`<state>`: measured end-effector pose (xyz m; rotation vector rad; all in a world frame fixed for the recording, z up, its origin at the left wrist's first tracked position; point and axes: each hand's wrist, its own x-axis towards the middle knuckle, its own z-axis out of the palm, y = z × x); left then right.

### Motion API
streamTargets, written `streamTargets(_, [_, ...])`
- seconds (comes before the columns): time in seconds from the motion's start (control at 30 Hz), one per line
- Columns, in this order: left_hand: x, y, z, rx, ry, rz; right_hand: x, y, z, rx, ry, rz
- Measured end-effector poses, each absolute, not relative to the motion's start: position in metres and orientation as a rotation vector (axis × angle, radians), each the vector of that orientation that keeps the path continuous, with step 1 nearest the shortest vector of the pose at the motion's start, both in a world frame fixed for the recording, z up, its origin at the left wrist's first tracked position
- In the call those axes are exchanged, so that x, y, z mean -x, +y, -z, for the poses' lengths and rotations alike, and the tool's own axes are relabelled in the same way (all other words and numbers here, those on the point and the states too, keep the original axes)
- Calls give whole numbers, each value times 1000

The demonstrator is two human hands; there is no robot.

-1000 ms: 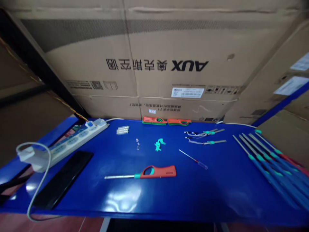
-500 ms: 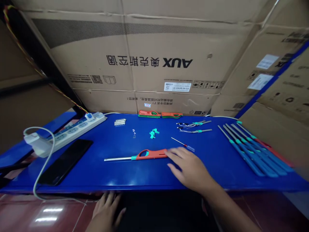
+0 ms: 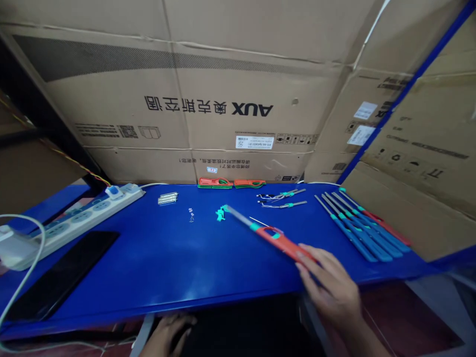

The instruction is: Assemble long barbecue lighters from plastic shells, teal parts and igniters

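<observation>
The right hand (image 3: 330,287) grips a red gas lighter (image 3: 284,243) by the butt of its handle, the fingers closed round it and the thumb on the near side. The wrist reaches in from the near edge of the bench (image 3: 171,267). Held so, the lighter slants with its metal tube towards the teal trigger pieces (image 3: 220,214); tube and tip show plainly, probably because the hold is so far back. Whether the tip touches those pieces cannot be told.

The left hand (image 3: 169,334) is low, well nearer the person than the trigger pieces, its fingers bent; whether they hold anything cannot be told.

Left of the trigger pieces lie silver cylinders (image 3: 168,198); behind, red-and-green handle shells (image 3: 214,182); to the right, wired metal tubes (image 3: 295,204) and, farther right, blue lighters (image 3: 355,242). Like lies with like, presumably to keep each kind easy to find.
</observation>
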<state>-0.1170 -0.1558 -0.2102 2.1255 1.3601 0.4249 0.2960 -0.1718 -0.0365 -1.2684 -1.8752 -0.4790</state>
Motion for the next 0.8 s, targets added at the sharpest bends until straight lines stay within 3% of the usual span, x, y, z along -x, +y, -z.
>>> streamTargets(0.13, [108, -153, 190, -2070, 1400, -319, -344, -219, 46, 1587, -1564, 825])
streamTargets(0.27, [103, -153, 187, -2052, 1412, -330, -371, -240, 66, 1836, -1469, 922])
streamTargets(0.6, [112, -151, 203, -2095, 1377, -420, -413, -199, 53, 2176, -1249, 774])
streamTargets(0.8, [112, -154, 194, -2083, 1377, -387, -457, -189, 48, 2500, -985, 364])
